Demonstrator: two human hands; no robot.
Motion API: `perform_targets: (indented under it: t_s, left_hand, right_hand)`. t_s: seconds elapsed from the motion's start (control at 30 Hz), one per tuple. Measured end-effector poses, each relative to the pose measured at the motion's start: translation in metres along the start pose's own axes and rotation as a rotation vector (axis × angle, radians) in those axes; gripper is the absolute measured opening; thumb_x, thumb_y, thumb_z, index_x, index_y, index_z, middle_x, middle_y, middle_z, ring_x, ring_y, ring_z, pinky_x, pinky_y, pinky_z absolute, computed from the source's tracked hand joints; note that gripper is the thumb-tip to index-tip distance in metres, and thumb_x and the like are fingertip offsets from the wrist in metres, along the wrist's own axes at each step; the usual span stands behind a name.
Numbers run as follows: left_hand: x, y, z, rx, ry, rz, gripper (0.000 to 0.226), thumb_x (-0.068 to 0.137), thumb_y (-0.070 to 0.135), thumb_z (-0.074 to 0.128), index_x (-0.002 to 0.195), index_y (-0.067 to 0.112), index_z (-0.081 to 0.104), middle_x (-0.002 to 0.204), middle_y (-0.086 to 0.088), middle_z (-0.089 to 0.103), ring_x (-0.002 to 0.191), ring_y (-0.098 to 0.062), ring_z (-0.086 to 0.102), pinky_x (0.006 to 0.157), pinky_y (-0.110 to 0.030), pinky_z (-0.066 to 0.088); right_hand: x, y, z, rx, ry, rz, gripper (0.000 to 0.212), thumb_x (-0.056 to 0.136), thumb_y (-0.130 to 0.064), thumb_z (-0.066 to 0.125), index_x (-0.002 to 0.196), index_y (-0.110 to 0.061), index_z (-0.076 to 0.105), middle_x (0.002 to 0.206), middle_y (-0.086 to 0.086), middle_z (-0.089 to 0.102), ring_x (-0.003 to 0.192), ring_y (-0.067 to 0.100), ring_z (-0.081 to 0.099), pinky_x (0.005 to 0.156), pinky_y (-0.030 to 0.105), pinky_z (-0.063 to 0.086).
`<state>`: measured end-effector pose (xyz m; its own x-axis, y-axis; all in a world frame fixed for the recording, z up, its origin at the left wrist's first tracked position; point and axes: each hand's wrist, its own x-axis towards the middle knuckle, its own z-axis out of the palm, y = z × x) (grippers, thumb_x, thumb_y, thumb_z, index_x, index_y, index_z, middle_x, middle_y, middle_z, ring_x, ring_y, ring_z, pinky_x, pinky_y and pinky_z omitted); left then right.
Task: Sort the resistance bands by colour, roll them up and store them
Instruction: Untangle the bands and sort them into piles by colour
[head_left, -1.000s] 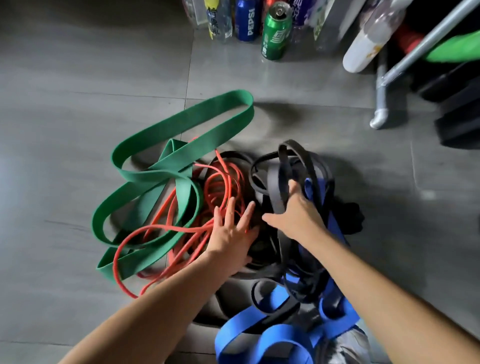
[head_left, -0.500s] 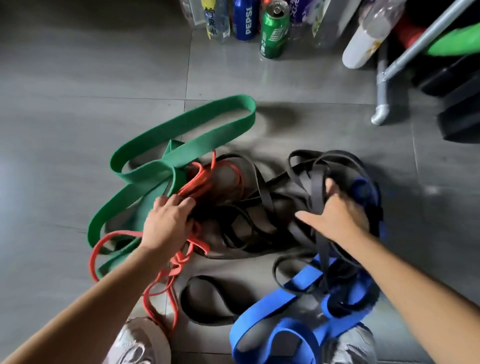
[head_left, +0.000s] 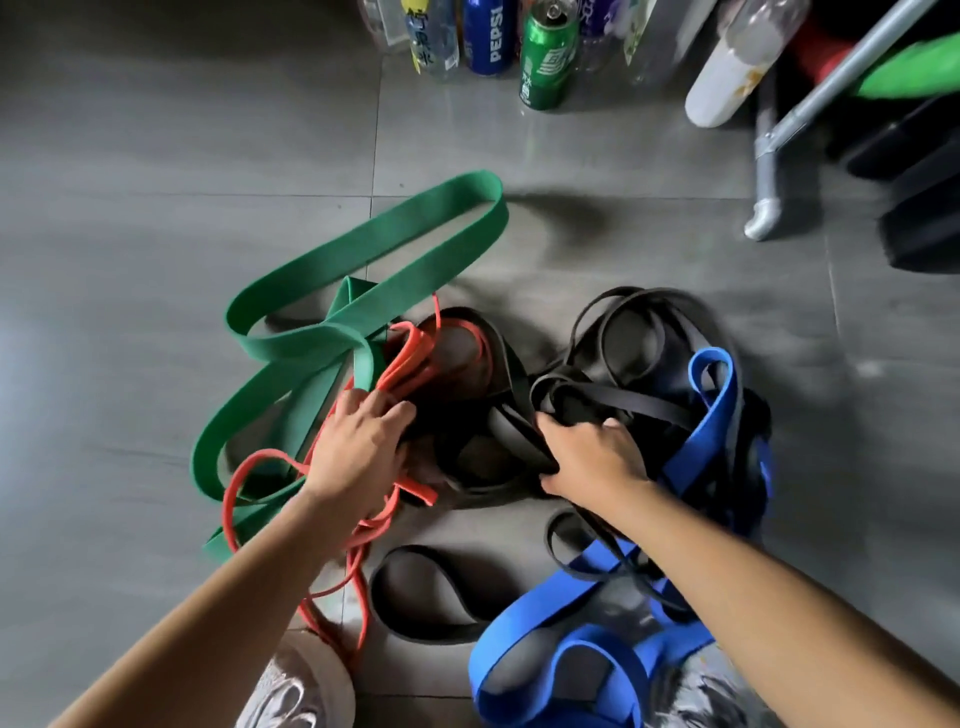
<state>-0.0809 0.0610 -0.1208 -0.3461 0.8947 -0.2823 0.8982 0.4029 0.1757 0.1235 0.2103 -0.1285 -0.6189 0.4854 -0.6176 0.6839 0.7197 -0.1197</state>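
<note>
A tangle of resistance bands lies on the grey tiled floor. Wide green bands (head_left: 363, 270) spread to the left, with thin orange-red bands (head_left: 410, 358) looped over them. Black bands (head_left: 628, 332) pile in the middle and right, and wide blue bands (head_left: 711, 415) lie at the right and near my feet. My left hand (head_left: 353, 452) grips a bunch of the orange-red bands. My right hand (head_left: 592, 457) has its fingers curled round a bundle of black bands. A separate black loop (head_left: 426, 592) lies flat between my arms.
Bottles and cans, among them a green can (head_left: 548, 57) and a blue Pepsi can (head_left: 488, 36), stand along the far edge. A metal frame leg (head_left: 766, 171) and dark equipment sit at the far right. My shoes (head_left: 296, 686) are at the bottom.
My left hand closed on the orange-red bands and drew them left, away from the black ones. My right hand shifted right, then back toward the middle, now gripping the black bundle.
</note>
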Motion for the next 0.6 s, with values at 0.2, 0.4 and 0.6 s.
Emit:
perform_targets:
  t_s: [0.2, 0.4, 0.6]
  left_hand:
    - [-0.01, -0.021, -0.001, 0.093, -0.028, -0.062, 0.019, 0.062, 0.017, 0.077, 0.08, 0.015, 0.069, 0.087, -0.008, 0.062, 0.089, -0.038, 0.053, 0.064, -0.042, 0.053]
    - [-0.009, 0.015, 0.016, 0.0, -0.059, 0.094, 0.052, 0.058, 0.043, 0.073, 0.1, 0.015, 0.066, 0.11, -0.006, 0.061, 0.106, -0.035, 0.052, 0.078, -0.044, 0.054]
    - [0.001, 0.038, 0.016, 0.232, -0.3, 0.034, 0.065, 0.071, 0.048, 0.069, 0.129, 0.024, 0.051, 0.153, -0.004, 0.022, 0.127, -0.046, 0.031, 0.107, -0.055, 0.022]
  right_hand:
    - [0.011, 0.033, -0.025, -0.006, 0.224, 0.187, 0.043, 0.083, -0.047, 0.054, 0.12, -0.027, 0.041, 0.102, 0.008, 0.068, 0.097, 0.026, 0.064, 0.08, 0.035, 0.038]
    - [0.011, 0.013, -0.015, -0.107, 0.013, 0.225, 0.095, 0.06, -0.071, 0.065, 0.14, -0.039, 0.025, 0.146, 0.018, 0.023, 0.133, 0.037, 0.028, 0.106, 0.048, 0.024]
    - [0.005, 0.003, 0.005, -0.154, -0.032, 0.182, 0.082, 0.082, -0.043, 0.06, 0.145, -0.042, 0.008, 0.14, 0.018, 0.033, 0.121, 0.034, 0.044, 0.094, 0.041, 0.041]
